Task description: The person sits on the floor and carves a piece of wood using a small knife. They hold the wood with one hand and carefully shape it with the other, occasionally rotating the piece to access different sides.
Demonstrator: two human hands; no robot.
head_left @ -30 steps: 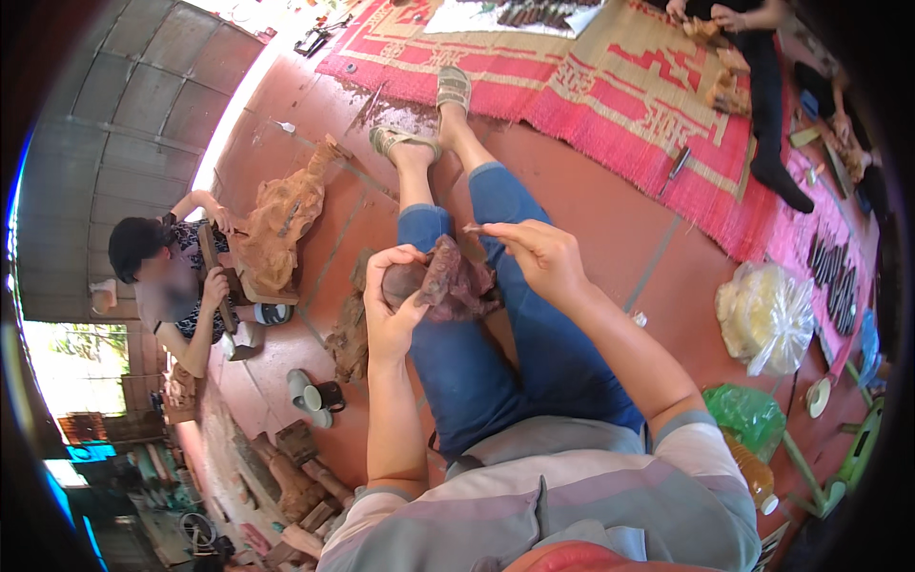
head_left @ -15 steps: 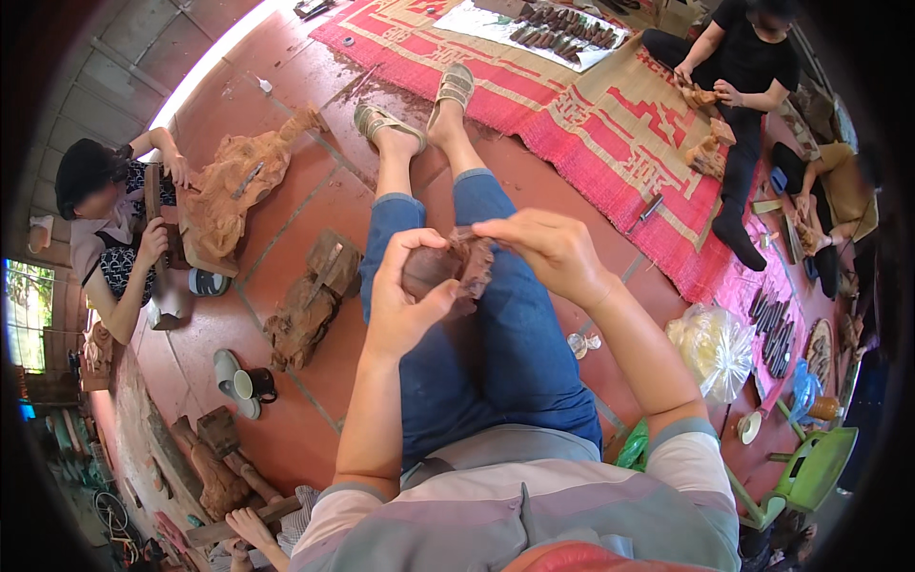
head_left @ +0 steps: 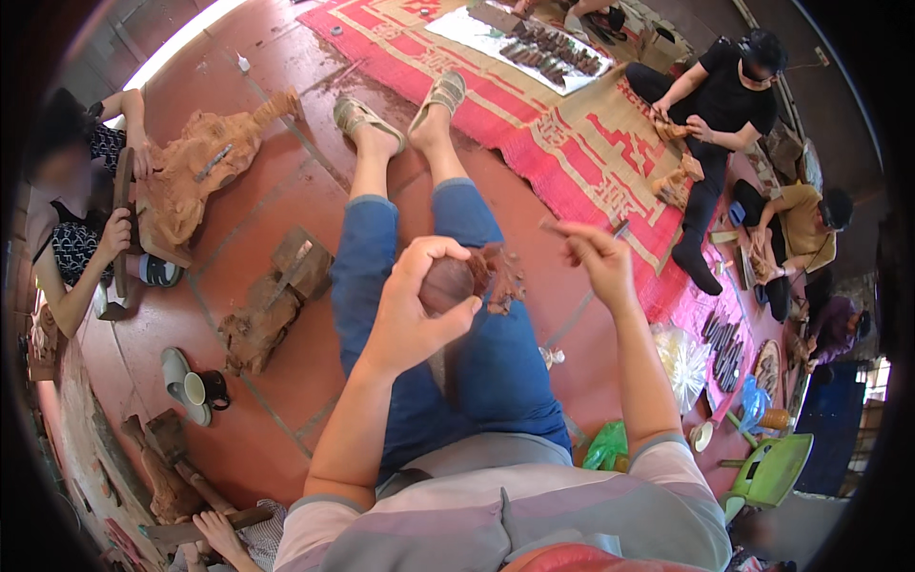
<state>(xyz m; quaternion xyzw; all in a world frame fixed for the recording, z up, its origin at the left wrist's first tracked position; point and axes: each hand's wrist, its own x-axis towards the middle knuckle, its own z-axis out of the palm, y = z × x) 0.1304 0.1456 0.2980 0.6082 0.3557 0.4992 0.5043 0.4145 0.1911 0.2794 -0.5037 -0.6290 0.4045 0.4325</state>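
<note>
My left hand (head_left: 412, 310) is wrapped round the smooth, rounded dark brown end of a wood carving (head_left: 502, 278), above my thighs. Its other end, thin and jagged with cut-out shapes, sticks out to the right past my fingertips. My right hand (head_left: 599, 265) is raised to the right of the carving, apart from it. Its fingers are pinched on a small brownish scrap (head_left: 551, 226), whose kind is too small and blurred to make out.
On the left, a person works on a large pale wood carving (head_left: 205, 162). Rough wood blocks (head_left: 276, 300), slippers (head_left: 175, 377) and a mug (head_left: 207, 389) lie nearer. A red mat (head_left: 534, 124) spreads ahead; other people sit along the right, near a green plastic chair (head_left: 772, 467).
My right hand has drawn away from the carving to the right, with the small scrap now visible in its fingers. My left hand keeps its hold. The whole view has shifted slightly.
</note>
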